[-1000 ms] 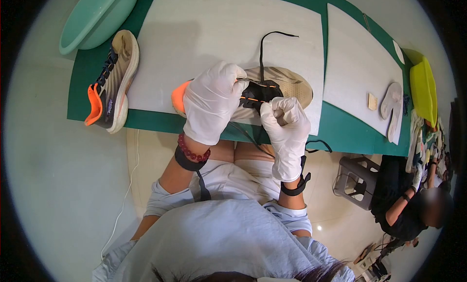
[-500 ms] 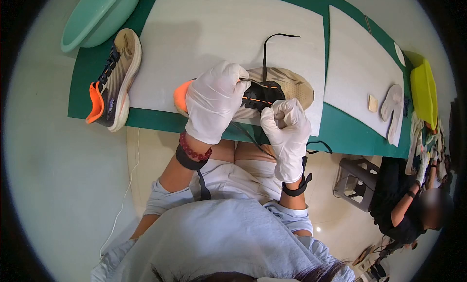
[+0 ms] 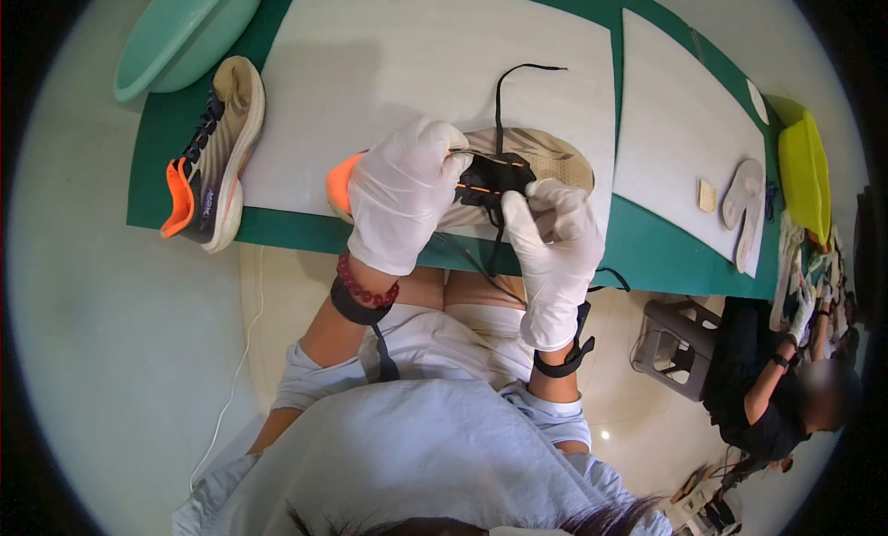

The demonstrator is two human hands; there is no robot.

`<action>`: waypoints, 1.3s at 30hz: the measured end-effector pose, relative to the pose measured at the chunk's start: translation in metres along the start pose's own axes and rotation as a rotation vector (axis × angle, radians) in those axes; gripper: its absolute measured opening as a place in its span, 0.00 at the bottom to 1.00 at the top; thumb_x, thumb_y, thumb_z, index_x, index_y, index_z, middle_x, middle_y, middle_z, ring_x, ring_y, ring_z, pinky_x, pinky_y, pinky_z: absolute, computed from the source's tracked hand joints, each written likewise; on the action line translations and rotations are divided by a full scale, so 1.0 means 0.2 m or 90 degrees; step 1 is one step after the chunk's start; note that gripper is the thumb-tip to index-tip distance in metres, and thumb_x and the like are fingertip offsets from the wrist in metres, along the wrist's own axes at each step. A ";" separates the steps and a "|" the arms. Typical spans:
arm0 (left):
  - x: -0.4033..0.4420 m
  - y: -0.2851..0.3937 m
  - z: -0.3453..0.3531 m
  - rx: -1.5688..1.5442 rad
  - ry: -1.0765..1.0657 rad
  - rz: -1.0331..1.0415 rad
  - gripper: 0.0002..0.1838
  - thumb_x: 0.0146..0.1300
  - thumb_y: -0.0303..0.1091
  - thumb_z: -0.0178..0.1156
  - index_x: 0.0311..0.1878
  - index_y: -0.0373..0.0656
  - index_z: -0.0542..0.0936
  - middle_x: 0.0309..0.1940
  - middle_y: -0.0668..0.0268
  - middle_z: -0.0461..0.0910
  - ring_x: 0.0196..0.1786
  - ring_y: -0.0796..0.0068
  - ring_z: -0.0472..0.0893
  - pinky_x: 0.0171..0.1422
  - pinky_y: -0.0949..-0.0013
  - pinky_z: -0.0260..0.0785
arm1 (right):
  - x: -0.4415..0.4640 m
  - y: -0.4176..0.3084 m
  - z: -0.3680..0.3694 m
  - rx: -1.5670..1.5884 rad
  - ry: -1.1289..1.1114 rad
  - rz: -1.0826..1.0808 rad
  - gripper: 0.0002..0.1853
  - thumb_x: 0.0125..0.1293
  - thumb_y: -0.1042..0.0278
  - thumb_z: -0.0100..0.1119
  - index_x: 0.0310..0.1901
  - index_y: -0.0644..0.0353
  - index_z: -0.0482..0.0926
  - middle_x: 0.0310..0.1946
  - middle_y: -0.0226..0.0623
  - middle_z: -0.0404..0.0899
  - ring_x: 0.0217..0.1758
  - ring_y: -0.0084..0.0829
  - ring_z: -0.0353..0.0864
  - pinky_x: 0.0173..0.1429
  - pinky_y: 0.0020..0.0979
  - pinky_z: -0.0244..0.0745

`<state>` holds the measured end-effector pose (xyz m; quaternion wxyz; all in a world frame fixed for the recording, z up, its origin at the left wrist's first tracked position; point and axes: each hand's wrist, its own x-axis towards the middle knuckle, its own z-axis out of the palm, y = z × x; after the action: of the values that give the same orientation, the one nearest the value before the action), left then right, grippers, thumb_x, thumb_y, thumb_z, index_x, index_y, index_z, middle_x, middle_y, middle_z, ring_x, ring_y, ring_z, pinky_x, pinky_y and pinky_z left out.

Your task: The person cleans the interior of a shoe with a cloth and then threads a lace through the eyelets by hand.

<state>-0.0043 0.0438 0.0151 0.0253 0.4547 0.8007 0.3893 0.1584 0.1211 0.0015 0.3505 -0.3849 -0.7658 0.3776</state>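
Note:
A beige sneaker [image 3: 564,166] with an orange heel and a black tongue lies sideways on the white board. Wrapped around its heel side, my white-gloved left hand [image 3: 404,189] is closed, with the fingertips at the edge of the lacing opening. My right hand [image 3: 560,235], also gloved, is at the toe end of the tongue [image 3: 490,175]. Its thumb and bent fingers come close together there; what lies between them is hidden. One end of the black shoelace [image 3: 499,106] runs away from me over the board. Another stretch hangs down beside my right thumb.
A matching sneaker [image 3: 222,157] stands at the left on the green table [image 3: 305,229], below a mint basin [image 3: 185,36]. On the right board [image 3: 675,147] are insoles [image 3: 743,203] and a small beige block [image 3: 707,196]. A yellow basin [image 3: 803,175], grey stool [image 3: 680,346] and seated person are further right.
My right hand has shifted slightly up and its thumb has straightened toward the tongue. A lace loop beside the thumb shows more clearly. My left hand keeps its hold on the sneaker.

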 end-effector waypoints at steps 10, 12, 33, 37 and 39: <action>0.00 -0.01 0.01 -0.005 0.008 0.012 0.07 0.66 0.29 0.71 0.45 0.42 0.85 0.41 0.60 0.87 0.43 0.56 0.87 0.48 0.62 0.78 | 0.01 0.01 -0.01 -0.007 -0.101 0.085 0.10 0.65 0.65 0.79 0.37 0.60 0.85 0.33 0.34 0.82 0.33 0.30 0.80 0.40 0.30 0.75; 0.00 -0.01 0.00 -0.018 0.008 0.013 0.07 0.65 0.29 0.71 0.45 0.42 0.85 0.41 0.60 0.87 0.43 0.56 0.87 0.48 0.62 0.78 | -0.01 0.03 0.01 0.104 -0.061 0.069 0.09 0.65 0.67 0.79 0.36 0.59 0.85 0.33 0.34 0.82 0.33 0.29 0.78 0.39 0.30 0.74; 0.00 0.00 0.00 -0.011 0.000 0.003 0.07 0.64 0.29 0.71 0.44 0.41 0.86 0.40 0.59 0.87 0.43 0.55 0.87 0.48 0.61 0.78 | -0.02 0.06 0.00 0.067 -0.068 -0.007 0.12 0.63 0.74 0.77 0.31 0.58 0.79 0.28 0.33 0.77 0.29 0.29 0.77 0.36 0.29 0.73; 0.01 0.00 0.00 0.001 0.002 0.005 0.07 0.64 0.29 0.72 0.43 0.41 0.86 0.40 0.59 0.87 0.43 0.56 0.88 0.48 0.61 0.78 | -0.02 0.08 -0.01 0.033 -0.076 -0.041 0.12 0.61 0.75 0.77 0.30 0.59 0.78 0.28 0.34 0.77 0.29 0.31 0.78 0.36 0.29 0.74; 0.00 -0.01 0.00 -0.003 0.005 0.011 0.07 0.64 0.30 0.72 0.43 0.41 0.86 0.40 0.59 0.87 0.43 0.56 0.88 0.48 0.61 0.78 | -0.02 0.07 -0.02 0.027 -0.085 -0.051 0.12 0.61 0.75 0.76 0.30 0.59 0.78 0.28 0.34 0.76 0.28 0.32 0.77 0.36 0.30 0.73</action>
<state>-0.0056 0.0440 0.0144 0.0197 0.4600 0.7959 0.3931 0.1676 0.1258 -0.0101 0.3218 -0.3202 -0.7940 0.4043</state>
